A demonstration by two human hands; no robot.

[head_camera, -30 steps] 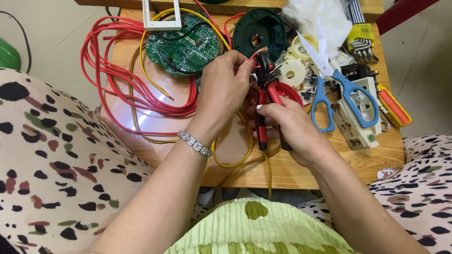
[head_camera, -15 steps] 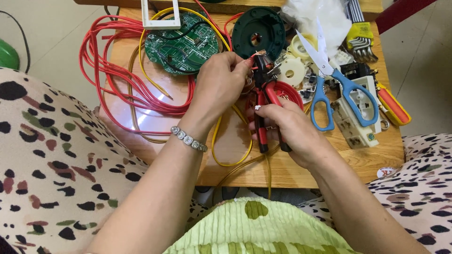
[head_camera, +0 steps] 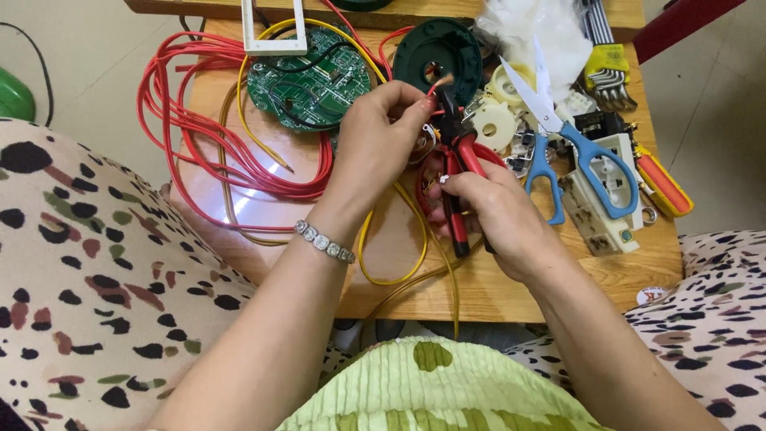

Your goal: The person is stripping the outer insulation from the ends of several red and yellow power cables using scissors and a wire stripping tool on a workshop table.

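near the middle of the frame, the right hand (head_camera: 499,215) is wrapped tight around the red and black handles of a pair of pliers (head_camera: 456,172), with the handles squeezed close together. the black nose of the pliers points up toward the top of the frame. the left hand (head_camera: 379,140) sits just to the left of the pliers, and its fingertips pinch the end of a thin red wire (head_camera: 431,89) right by the nose of the pliers. you cannot tell if the nose is biting on the wire. there is a shiny bracelet (head_camera: 324,242) on the left wrist. all of this is over a small wooden table (head_camera: 511,287). a big bunch of red cable (head_camera: 207,152) lies at the left of the frame, and a yellow wire (head_camera: 391,271) loops under the hands. a round green circuit board (head_camera: 311,80) is at the upper middle, with a dark green round part (head_camera: 439,48) next to it. scissors (head_camera: 570,152) with blue handles lie to the right of the hands, on a cream socket block (head_camera: 606,215).
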